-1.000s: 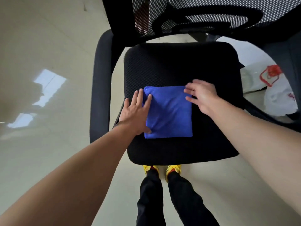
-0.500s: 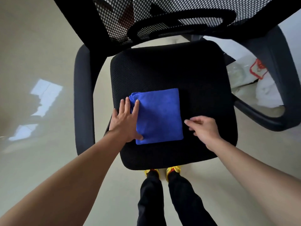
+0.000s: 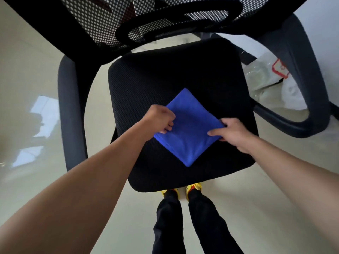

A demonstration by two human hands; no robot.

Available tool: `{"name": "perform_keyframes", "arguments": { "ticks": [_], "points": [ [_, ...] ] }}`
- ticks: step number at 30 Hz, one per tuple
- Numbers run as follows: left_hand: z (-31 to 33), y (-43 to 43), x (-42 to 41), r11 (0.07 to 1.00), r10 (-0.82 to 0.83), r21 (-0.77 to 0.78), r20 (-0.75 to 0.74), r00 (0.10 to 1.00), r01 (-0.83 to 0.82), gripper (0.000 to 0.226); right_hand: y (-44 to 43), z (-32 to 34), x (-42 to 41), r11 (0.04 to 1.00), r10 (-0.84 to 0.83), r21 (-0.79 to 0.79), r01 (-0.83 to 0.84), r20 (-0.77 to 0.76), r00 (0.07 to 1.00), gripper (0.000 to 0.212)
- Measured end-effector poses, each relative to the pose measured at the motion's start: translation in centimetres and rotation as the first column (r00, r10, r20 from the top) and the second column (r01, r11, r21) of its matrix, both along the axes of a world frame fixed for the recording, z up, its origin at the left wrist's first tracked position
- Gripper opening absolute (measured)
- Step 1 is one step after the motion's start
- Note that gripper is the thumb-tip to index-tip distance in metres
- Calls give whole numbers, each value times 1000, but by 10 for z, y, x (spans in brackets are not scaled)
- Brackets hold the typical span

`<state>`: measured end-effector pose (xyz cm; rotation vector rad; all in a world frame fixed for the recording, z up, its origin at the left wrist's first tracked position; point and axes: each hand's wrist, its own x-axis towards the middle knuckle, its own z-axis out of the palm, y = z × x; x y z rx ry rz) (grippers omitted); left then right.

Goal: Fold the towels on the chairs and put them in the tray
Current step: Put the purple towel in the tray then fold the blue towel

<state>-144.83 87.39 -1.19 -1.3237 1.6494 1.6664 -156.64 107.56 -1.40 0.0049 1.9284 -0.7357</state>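
Note:
A blue towel [image 3: 189, 129], folded into a small square, lies turned like a diamond on the black mesh seat of an office chair [image 3: 165, 74]. My left hand [image 3: 161, 119] is curled closed on the towel's left corner. My right hand [image 3: 233, 133] pinches the right corner, thumb on top and fingers under the edge. The towel's near corner sags toward the seat. No tray is in view.
The chair's mesh backrest [image 3: 146, 17] rises at the top, with armrests on the left [image 3: 71, 114] and right [image 3: 302, 99]. White plastic bags [image 3: 271, 83] lie on the floor past the right armrest. My legs and yellow shoes [image 3: 183, 191] stand at the seat's front edge.
The towel has turned from square-on to a diamond. My left hand went from lying flat on it to gripping its left corner, and my right hand moved in and took the right corner.

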Motion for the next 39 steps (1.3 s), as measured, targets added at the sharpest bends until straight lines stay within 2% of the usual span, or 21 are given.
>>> {"name": "perform_keyframes", "arguments": {
  "ticks": [2,4,7,9,11,13,18,20,21,22,24,25,26,27,28,29,31,33,36,38,39],
  "points": [
    [7,5,-8,983,98,148,62,993,-106,31,7,3,-11,992,126,21,-124,-146,981,21],
    [9,5,-16,931,214,270,139,967,-245,53,12,8,-8,957,284,46,-287,-351,892,26],
    [6,-2,-19,841,343,348,245,907,-413,75,21,16,19,843,450,70,-533,-636,628,32],
    [8,-3,-18,801,413,355,257,874,-483,71,29,15,42,755,502,147,-639,-757,418,36],
    [10,0,-11,855,377,294,213,901,-427,46,36,9,61,694,531,237,-680,-806,261,41],
    [10,0,2,939,286,155,146,947,-307,19,41,1,77,636,561,292,-714,-811,168,47],
    [2,2,33,980,165,-111,-25,986,-166,36,48,-10,102,543,621,357,-760,-780,78,51],
    [-6,5,40,954,40,-294,-78,996,-61,36,50,-13,106,536,636,354,-766,-767,90,53],
    [-9,9,42,907,-58,-420,-79,995,19,34,51,-14,108,536,644,347,-770,-757,107,55],
    [-10,12,43,824,-170,-557,-61,984,108,34,51,-13,108,535,653,335,-776,-747,128,57],
    [-11,21,45,540,-421,-800,14,907,263,33,53,-9,107,546,663,300,-782,-725,185,56],
    [-10,25,46,398,-539,-861,60,840,317,36,52,-5,106,579,653,264,-771,-716,246,51],
    [-10,28,46,307,-636,-881,93,766,361,41,50,-1,104,638,622,199,-744,-703,346,44],
    [-10,31,46,272,-709,-872,104,697,407,48,45,3,101,713,570,108,-693,-664,483,36],
    [-11,31,47,283,-755,-844,97,648,455,54,38,7,99,792,494,4,-611,-592,637,30],
    [-12,29,48,338,-764,-800,73,641,495,58,31,9,97,862,402,-86,-499,-484,778,25],
    [-13,26,50,532,-687,-685,-5,727,498,61,19,7,94,948,230,-175,-265,-197,953,22],
    [-12,25,54,646,-617,-599,-43,786,474,64,15,0,90,975,117,-192,-112,11,993,22],
    [-12,22,56,649,-656,-539,-38,754,537,75,20,-8,86,980,46,-197,-31,68,997,12],
    [-9,17,53,543,-744,-534,51,666,648,83,21,-12,86,985,118,-116,-128,-85,989,15],
    [-6,15,50,419,-798,-559,151,584,716,88,22,-11,87,975,213,-16,-222,-211,954,22]
  ]
}}
